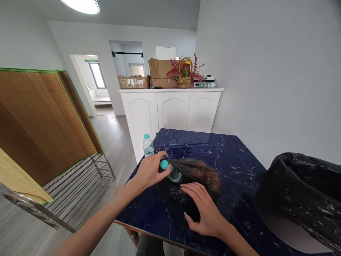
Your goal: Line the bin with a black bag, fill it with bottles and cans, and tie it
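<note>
My left hand [152, 170] is closed around the upper end of a clear plastic water bottle [174, 175] with a teal cap. The bottle lies tilted at the mouth of a black plastic bag [194, 167], its base towards my right hand. My right hand [204, 209] rests on the near side of the bag, fingers stretched out and thumb apart. Through the thin plastic, something reddish-brown shows on the bag's right side; I cannot make out what it is. Just beyond my left hand a second water bottle [148, 145] with a teal cap stands upright.
The dark blue marbled table [234, 156] carries all this. At right is a bin lined with a black bag [301, 192]. A metal rack [87, 177] with a bamboo mat stands left. Behind is a white cabinet [173, 106] with cardboard boxes [162, 73] and a flower basket [184, 81].
</note>
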The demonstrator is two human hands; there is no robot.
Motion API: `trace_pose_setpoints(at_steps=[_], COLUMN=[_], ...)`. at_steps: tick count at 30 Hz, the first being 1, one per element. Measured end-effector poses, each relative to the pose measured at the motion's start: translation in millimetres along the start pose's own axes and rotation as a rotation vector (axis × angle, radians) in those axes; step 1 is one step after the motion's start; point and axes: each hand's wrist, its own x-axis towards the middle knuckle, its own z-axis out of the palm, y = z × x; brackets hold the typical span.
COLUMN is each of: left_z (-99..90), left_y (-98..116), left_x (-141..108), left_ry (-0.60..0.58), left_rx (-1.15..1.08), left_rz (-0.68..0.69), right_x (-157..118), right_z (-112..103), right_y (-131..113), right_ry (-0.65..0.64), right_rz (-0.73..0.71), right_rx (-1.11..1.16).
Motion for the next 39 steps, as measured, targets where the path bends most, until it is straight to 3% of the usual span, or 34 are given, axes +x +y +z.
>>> trace_pose_setpoints(at_steps=[5,10,13,16,21,25,28,31,33,35,39], left_z=[1.8,3.3,-3.2,-13.3,-20.6,-26.6,-44.4,-66.1,-71.8,-65.5,-29.7], left_y=[5,7,7,14,41,48,29,-7,-36,-63,-103], left_x=[7,10,-2,-26,-68,-89,-92,-83,-72,-60,-38], left_ry=[-0.055,-0.087,0.01,0.107,0.074,0.143,0.32,0.523,0.572,0.552,0.467], left_rx=[-0.065,-0.132,-0.134,-0.197,-0.504,-0.675,-0.73,-0.629,-0.515,-0.442,-0.378], left_rz=[-0.021,-0.007,0.026,0.008,-0.05,-0.137,-0.249,-0.445,-0.52,-0.524,-0.517], right_x=[37,77,83,75,67,73,67,43,23,5,-18], right_z=[20,39,36,24,12,14,17,26,35,43,53], right_y=[-1,14,13,-4,-48,-69,-63,-44,-28,-12,13], right_ry=[0.15,0.141,0.147,0.158,0.052,-0.05,-0.18,-0.23,-0.219,-0.196,-0.149], right_rz=[0.243,0.302,0.327,0.297,0.172,0.137,0.139,0.203,0.237,0.25,0.233], right_rx=[-0.018,0.028,0.045,0.073,0.209,0.345,0.303,0.168,0.082,-0.006,-0.171])
